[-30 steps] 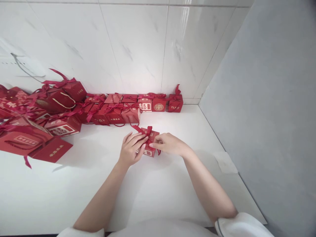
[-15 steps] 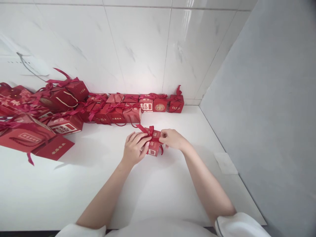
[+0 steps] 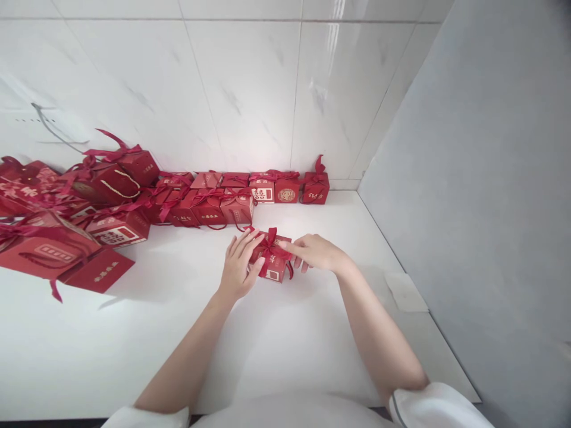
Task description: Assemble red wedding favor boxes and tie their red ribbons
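Note:
A small red gift box [image 3: 273, 272] stands on the white table in front of me. Its top carries a red ribbon bow [image 3: 270, 241], with pale characters printed around it. My left hand [image 3: 241, 261] rests along the box's left side, fingers spread and fingertips over its top left edge. At the right side is my right hand [image 3: 312, 252], its index finger stretched toward the bow and the other fingers loosely bent. The tip of that finger is at the ribbon; whether it presses on it I cannot tell.
Several red boxes with ribbons [image 3: 207, 205] line the tiled wall [image 3: 250, 89]. Larger red gift boxes [image 3: 53, 244] crowd the left. A grey panel [image 3: 482, 178] borders the right side, and a white square piece [image 3: 405, 291] lies near it. The white table [image 3: 285, 345] spreads below my hands.
My right hand has let go of the ribbon and stretched out its index finger. My left fingers have drawn back from the bow to the box's left side, leaving the bow more visible.

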`<state>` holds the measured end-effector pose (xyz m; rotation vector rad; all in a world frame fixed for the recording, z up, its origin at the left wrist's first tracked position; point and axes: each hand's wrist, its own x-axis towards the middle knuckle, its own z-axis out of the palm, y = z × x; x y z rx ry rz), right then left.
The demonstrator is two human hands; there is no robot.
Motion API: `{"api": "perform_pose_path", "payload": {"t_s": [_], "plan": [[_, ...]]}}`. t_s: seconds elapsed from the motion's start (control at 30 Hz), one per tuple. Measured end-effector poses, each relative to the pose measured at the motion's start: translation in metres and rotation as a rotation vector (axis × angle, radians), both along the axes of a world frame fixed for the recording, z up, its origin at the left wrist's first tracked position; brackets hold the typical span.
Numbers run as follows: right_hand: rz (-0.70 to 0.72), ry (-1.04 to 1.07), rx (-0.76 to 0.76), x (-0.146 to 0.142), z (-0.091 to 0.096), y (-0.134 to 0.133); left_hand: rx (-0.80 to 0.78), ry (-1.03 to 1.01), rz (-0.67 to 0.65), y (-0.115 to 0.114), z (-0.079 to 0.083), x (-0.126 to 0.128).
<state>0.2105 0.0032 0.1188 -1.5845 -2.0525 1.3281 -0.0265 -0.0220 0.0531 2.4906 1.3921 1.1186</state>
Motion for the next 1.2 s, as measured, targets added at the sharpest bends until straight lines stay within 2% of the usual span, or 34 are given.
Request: {"api": "perform_pose_path", "payload": {"t_s": [0.1,0.2,0.4,0.57,0.63,0.73,0.83,0.93,1.07,1.2], "plan": [[0.087,0.027,0.044,-0.003,-0.005,0.000,-0.073,0.008,-0.010,-0.001,0.000,0.002],[0.084,0.046,0.064,0.000,-0.010,0.003,-0.117,-0.022,-0.022,-0.001,-0.001,0.001],[-0.064,-0.113,0.158,0.006,-0.015,0.010,-0.074,-0.062,-0.006,0.002,-0.006,-0.004],[-0.203,-0.193,0.226,0.006,-0.016,0.015,-0.107,-0.304,0.135,0.007,-0.014,-0.005],[-0.228,-0.197,0.239,0.007,-0.018,0.017,-0.126,-0.403,0.134,0.011,-0.019,-0.008],[-0.232,-0.130,0.216,0.010,-0.022,0.019,-0.180,-0.469,0.002,0.014,-0.028,-0.013],[-0.218,0.013,0.165,0.011,-0.025,0.020,-0.333,-0.395,-0.170,0.015,-0.037,-0.012],[-0.215,0.095,0.147,0.011,-0.023,0.018,-0.464,-0.384,-0.261,0.016,-0.045,-0.006],[-0.252,0.167,0.158,0.009,-0.017,0.015,-0.548,-0.606,-0.239,0.024,-0.056,-0.001],[-0.345,0.274,0.254,-0.002,-0.026,0.019,-0.583,-0.919,-0.086,0.039,-0.065,-0.002]]}}
